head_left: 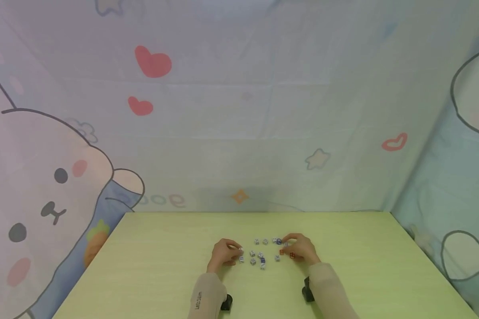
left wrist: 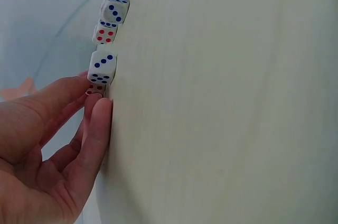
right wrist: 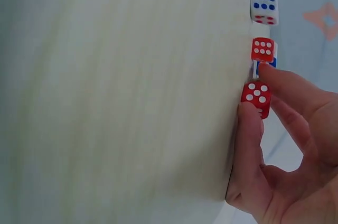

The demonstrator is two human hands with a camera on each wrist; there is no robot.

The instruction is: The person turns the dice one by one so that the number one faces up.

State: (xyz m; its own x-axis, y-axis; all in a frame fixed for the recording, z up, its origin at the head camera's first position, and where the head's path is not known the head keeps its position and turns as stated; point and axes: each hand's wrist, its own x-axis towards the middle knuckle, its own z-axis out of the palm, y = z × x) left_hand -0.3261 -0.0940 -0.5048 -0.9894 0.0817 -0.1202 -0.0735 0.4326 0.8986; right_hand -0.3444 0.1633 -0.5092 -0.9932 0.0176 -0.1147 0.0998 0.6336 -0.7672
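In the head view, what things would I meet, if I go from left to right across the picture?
Bear drawing, left hand, the far row's leftmost white die, nearer blue die, farther blue die, right hand, outlined red heart.

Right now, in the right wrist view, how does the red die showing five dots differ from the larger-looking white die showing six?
The red die carries white dots; the white die, blue ones, with red on another face. The red die is partly covered by the right hand; the white die is clear of it. Both are cubes with rounded corners.
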